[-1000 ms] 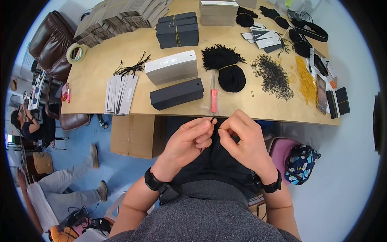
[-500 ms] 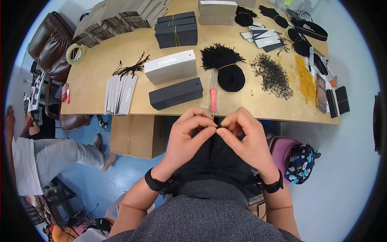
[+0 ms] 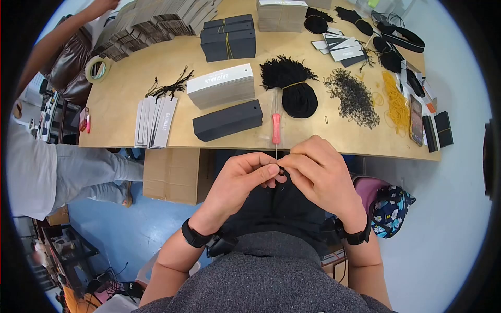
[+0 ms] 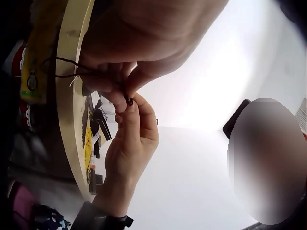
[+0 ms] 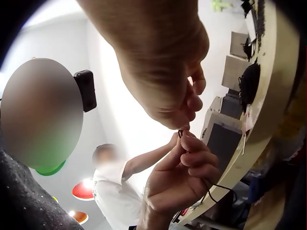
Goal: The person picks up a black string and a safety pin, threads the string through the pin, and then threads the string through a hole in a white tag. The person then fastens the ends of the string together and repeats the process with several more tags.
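Just off the table's front edge, my left hand [image 3: 235, 180] pinches a thin black cord [image 5: 181, 134] between thumb and fingers. My right hand [image 3: 321, 175] meets it there, thumb and fingertips pinching the same cord. A small dark loop shows at the fingertips in both wrist views, and the cord's tails trail below the left hand. A red-handled tool [image 3: 276, 129] lies right ahead, its thin metal shaft reaching over the edge. Behind it sits a bundle of black cords [image 3: 299, 99] tied with a yellow band.
A dark tag stack [image 3: 228, 121], a white tag stack [image 3: 222, 86] and corded tags [image 3: 156, 122] lie leftward. To the right are small black pins [image 3: 352, 99], yellow rubber bands [image 3: 395, 104] and a phone [image 3: 416, 120]. A person [image 3: 31, 172] stands at the left, arm over the table's far corner.
My hands, apart a second ago, have come together at the cord, the right fingers moving left onto it. The other person has walked up to the table and stretched out an arm.
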Motion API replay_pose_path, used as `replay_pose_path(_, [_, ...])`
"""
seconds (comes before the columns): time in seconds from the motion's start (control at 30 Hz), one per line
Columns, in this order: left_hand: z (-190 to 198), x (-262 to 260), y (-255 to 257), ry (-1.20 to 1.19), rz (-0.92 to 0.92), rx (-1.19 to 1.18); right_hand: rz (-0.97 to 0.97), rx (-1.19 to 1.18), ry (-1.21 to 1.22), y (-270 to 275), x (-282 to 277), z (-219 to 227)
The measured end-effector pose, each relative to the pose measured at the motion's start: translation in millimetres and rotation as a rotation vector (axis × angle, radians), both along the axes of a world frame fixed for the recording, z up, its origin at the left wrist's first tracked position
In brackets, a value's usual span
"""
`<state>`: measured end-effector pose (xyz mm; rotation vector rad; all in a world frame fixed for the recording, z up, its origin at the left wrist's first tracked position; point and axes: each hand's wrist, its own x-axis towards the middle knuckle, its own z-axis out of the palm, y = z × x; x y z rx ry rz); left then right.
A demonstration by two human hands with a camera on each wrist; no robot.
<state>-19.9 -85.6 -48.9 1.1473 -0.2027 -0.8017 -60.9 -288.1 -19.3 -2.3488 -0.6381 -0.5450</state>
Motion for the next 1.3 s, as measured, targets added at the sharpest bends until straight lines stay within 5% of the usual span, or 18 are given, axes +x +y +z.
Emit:
replay_pose_path(0.27, [3, -5, -3, -0.005, 0.064, 0.087, -0.042, -0.064, -0.030, 7, -5, -9])
replay_pose_path(0.33, [8, -10, -8, -0.447, 0.142, 0.414, -0.059, -0.097, -0.050, 8, -3, -11])
replay_pose_path(0.37, [7, -11, -11, -0.448, 0.142, 0.414, -0.068, -0.113, -0.031, 9, -2, -11])
replay_pose_path(0.43, [4, -12, -14, -0.926, 0.284, 0.521, -0.075, -0.128, -0.013, 10, 0, -12])
replay_pose_path(0.77, [-1, -5, -6, -0.381, 0.230, 0.247, -0.144, 0.091, -0.042, 18, -7, -7])
replay_pose_path(1.3, [3, -8, 0, -0.595, 0.170, 0.396, -0.154, 0.103, -0.005, 17, -5, -16])
